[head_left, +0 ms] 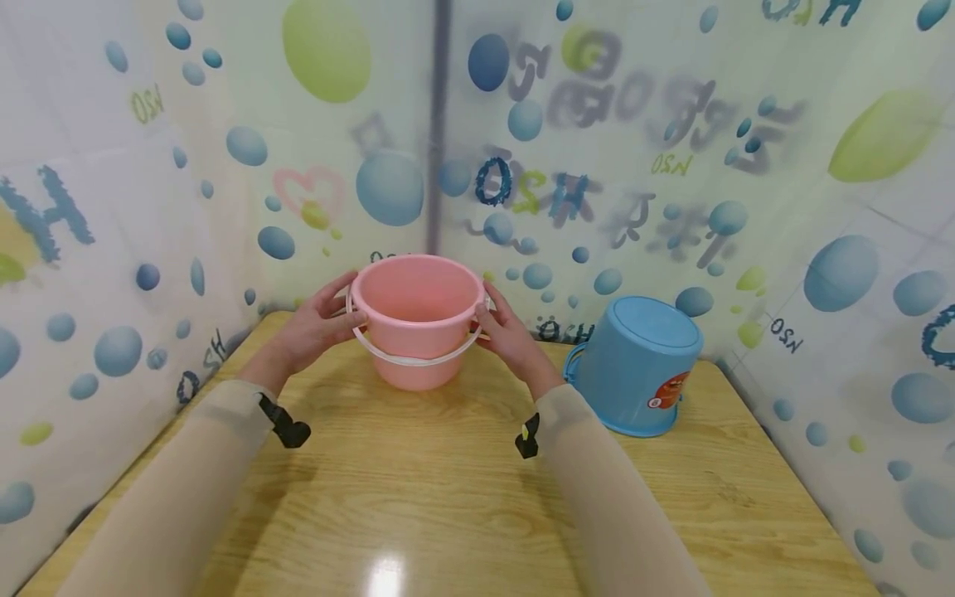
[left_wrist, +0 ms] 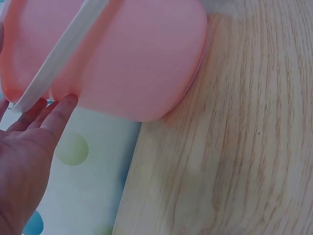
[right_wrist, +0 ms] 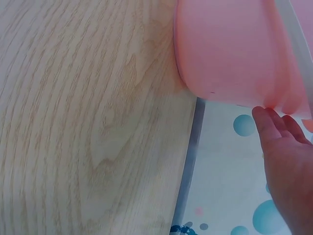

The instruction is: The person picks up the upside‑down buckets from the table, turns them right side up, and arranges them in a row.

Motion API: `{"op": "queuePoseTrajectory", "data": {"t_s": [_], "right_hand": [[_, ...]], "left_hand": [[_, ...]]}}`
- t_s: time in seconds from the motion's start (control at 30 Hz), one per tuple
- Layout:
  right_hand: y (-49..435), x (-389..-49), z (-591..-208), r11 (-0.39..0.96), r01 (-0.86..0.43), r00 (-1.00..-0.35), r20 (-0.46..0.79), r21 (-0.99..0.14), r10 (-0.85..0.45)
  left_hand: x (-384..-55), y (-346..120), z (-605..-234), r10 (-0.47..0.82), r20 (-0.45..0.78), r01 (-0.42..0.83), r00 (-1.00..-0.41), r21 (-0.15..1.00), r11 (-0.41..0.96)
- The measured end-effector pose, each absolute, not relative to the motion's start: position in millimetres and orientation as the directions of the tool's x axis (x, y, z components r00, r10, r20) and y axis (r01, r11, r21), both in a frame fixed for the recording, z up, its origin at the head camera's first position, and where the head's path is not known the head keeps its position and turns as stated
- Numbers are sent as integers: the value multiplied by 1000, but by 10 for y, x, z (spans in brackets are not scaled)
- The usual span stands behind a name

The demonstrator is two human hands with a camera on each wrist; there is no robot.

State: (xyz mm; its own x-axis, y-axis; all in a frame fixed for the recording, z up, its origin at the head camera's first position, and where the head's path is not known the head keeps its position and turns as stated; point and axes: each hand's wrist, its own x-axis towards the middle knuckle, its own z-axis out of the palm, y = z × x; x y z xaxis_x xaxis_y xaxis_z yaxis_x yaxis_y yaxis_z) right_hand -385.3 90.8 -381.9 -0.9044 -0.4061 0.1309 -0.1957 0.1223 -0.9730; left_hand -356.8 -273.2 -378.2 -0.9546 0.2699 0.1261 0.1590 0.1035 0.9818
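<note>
While gripping the round pink plastic bucket (head_left: 418, 342) at opposite sides with left hand (head_left: 319, 326) and right hand (head_left: 515, 336), holds it upright at the back of the yellow-brown wooden table (head_left: 418, 481), left of the inverted blue plastic bucket (head_left: 630, 365).

Pink bkt (head_left: 418, 342) w/ wht handle (head_left: 418, 361), lt-blue bkt (head_left: 630, 365), tan wood-grain tbl (head_left: 448, 489), blue/green-dotted walls (head_left: 642, 182).

The surface (head_left: 448, 497) has a yellowish wood grain. Behind it rises a pale backdrop (head_left: 634, 240) printed with blue and green ovals and letters, crossed by a vertical grey strip (head_left: 438, 116). Similar patterned walls (head_left: 876, 348) flank the surface on both sides. A bright light reflection (head_left: 385, 575) gleams on its near part.
</note>
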Motion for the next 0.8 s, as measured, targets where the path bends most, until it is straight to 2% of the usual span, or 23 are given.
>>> {"op": "queuePoseTrajectory", "data": {"t_s": [0.23,0.47,0.8], "right_hand": [[945,-3819,-3822,119,-170,-917,113,-978,-384],[1092,-3694,-3792,128,-196,-925,140,-972,-352],[1389,-3235,-3699,167,-211,-918,137,-963,-373]], "left_hand": [[-3542,-2791,-3800,220,96,126,-971,984,128],[-3378,-2900,-3810,178,124,150,-976,978,144],[-2969,-3054,-3816,150,229,270,-962,880,390]]}}
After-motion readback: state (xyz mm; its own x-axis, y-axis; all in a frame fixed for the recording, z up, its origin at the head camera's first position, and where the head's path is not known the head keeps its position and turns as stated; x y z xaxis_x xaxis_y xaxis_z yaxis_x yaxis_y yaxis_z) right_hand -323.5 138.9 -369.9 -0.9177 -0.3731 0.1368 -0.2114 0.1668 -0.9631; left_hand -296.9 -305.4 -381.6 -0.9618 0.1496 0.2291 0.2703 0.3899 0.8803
